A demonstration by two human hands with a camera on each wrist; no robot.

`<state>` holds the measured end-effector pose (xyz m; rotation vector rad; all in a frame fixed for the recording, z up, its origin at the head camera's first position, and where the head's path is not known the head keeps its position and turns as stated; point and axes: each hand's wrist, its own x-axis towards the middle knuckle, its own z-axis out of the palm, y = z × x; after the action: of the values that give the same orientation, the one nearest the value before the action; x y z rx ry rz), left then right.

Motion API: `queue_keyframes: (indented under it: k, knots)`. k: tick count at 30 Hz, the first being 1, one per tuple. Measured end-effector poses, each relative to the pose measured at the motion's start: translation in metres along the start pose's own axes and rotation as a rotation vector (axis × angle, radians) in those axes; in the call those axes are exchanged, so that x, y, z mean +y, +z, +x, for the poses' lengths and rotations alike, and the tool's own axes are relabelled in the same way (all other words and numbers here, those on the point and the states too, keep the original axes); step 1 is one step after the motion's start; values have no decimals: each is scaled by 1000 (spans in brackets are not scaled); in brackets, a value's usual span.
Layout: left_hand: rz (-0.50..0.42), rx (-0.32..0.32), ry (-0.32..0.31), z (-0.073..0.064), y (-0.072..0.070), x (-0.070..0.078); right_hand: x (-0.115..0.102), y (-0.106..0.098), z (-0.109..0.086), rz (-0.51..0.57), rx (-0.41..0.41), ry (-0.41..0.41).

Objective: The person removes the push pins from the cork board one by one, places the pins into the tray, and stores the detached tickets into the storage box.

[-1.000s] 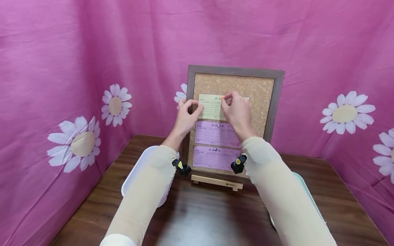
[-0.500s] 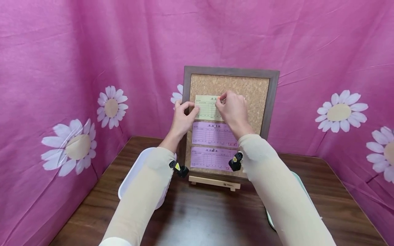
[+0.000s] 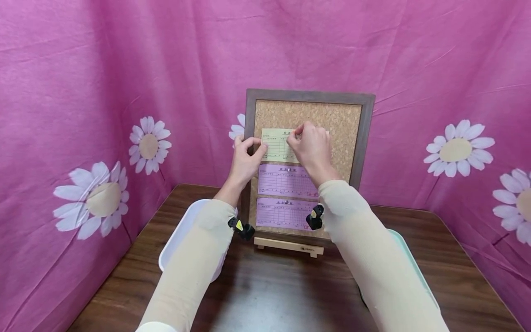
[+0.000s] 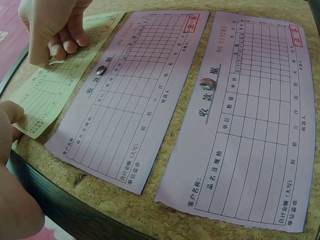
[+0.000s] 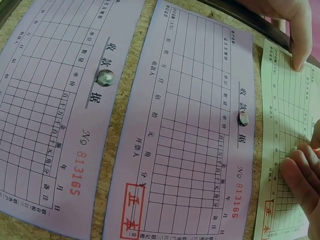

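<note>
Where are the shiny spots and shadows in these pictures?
Head view: glare whitens the table, and the right hand seems to shade the yellow slip; left wrist view: the pins on the purple slips gleam; right wrist view: those pins glint too.

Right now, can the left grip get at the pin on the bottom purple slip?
Probably yes: the pin sits uncovered, with the right forearm off to its right. But the left grip is at the left edge of the yellow slip, so it would likely have to leave that first.
</note>
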<state>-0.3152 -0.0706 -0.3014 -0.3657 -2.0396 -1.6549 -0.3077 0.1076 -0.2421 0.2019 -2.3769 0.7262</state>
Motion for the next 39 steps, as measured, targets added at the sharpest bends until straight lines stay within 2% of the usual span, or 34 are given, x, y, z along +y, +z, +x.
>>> queue_keyframes:
  k: [13,39]
  knots:
    - [2,15,23,-1,-1,0,0,0,1,15,-15,17]
    - [0,16,24,0,1,0,3,-1,-3,64,2,-17]
